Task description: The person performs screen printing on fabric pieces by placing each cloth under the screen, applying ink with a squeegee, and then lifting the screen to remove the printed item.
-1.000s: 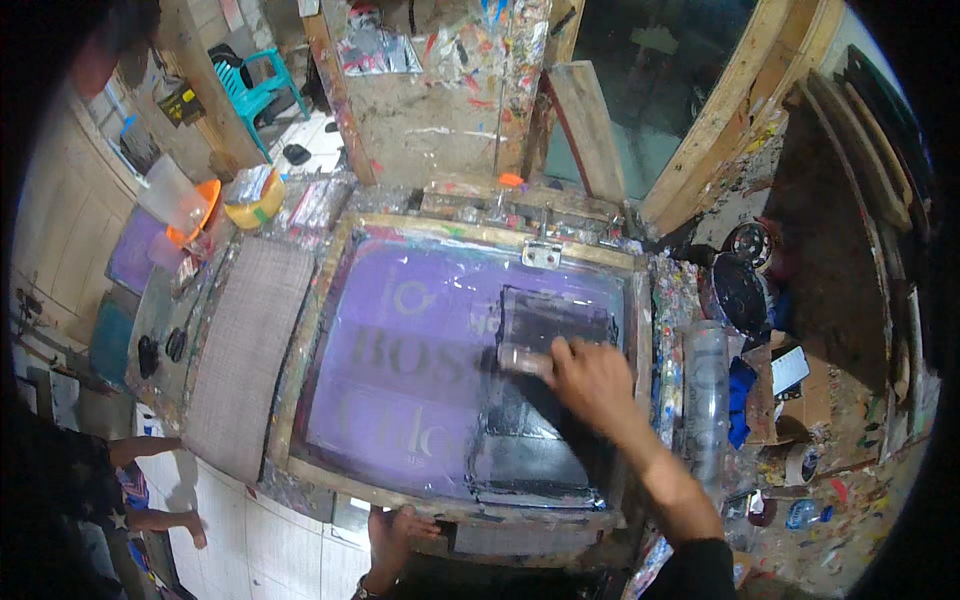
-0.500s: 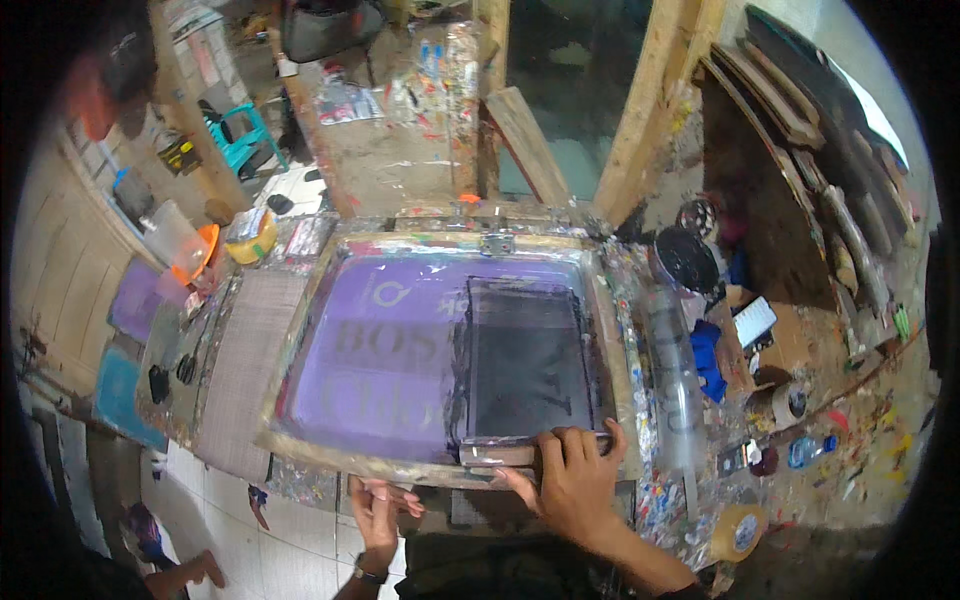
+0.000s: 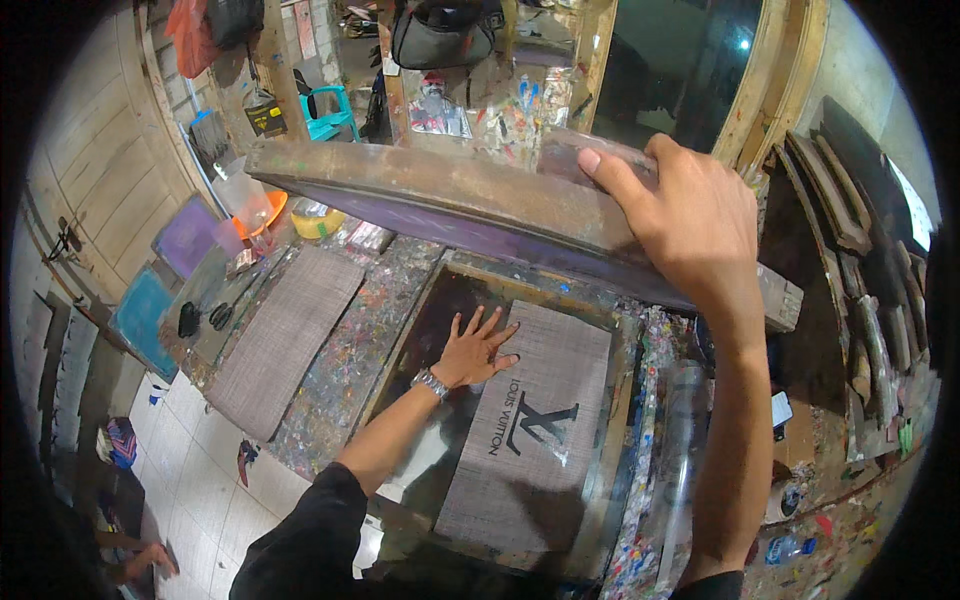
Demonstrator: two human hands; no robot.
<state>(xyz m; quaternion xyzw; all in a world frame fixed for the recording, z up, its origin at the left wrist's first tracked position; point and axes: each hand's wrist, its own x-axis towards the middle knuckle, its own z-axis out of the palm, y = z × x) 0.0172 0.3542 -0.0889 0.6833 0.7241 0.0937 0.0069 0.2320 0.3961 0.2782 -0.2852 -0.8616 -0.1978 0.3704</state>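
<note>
My right hand (image 3: 700, 225) is closed on the raised screen frame (image 3: 420, 185), its fingers also over a short block, apparently the squeegee (image 3: 565, 145). The frame's purple mesh (image 3: 470, 230) shows below its wooden edge. Under it, in a wooden recess (image 3: 460, 275), lies a grey woven piece (image 3: 560, 350) with a black printed logo and lettering. My left hand (image 3: 465, 355) is spread flat with fingertips at that piece's left edge.
A second grey piece (image 3: 285, 340), scissors (image 3: 220, 318) and an orange bowl (image 3: 270, 205) lie on the left. A clear roll (image 3: 675, 430) and stacked boards (image 3: 830, 200) are at right. Another person's hand (image 3: 155, 560) shows at lower left, near the tiled floor (image 3: 200, 460).
The screen, which lay flat, has been lifted by my right hand, uncovering the printed piece. My left hand has moved from the frame's front edge onto that piece's left side.
</note>
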